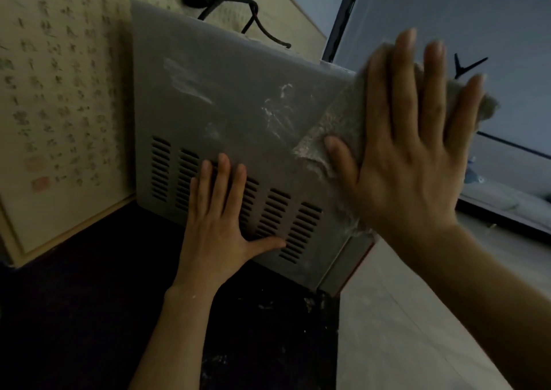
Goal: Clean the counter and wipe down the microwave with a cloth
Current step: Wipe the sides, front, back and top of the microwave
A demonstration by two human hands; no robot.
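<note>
Dark table (pixel 89 315) carries the grey microwave (pixel 238 115), its vented casing facing the camera, white smears on the panel. Wall scroll (pixel 59 91) behind it, black cord (pixel 238 10) at its far edge. Right hand (pixel 408 151) flat, fingers spread, pressing the cloth (pixel 328 133) against the microwave's right edge; cloth sticks out beyond the fingertips. Left hand (pixel 222 225) open, palm flat on the vents, holding nothing, left of the cloth and apart from it.

A home, by the look of it. A calligraphy scroll (pixel 56 97) lines the wall — a television (pixel 477 16) stands beside a microwave (pixel 232 121).
</note>
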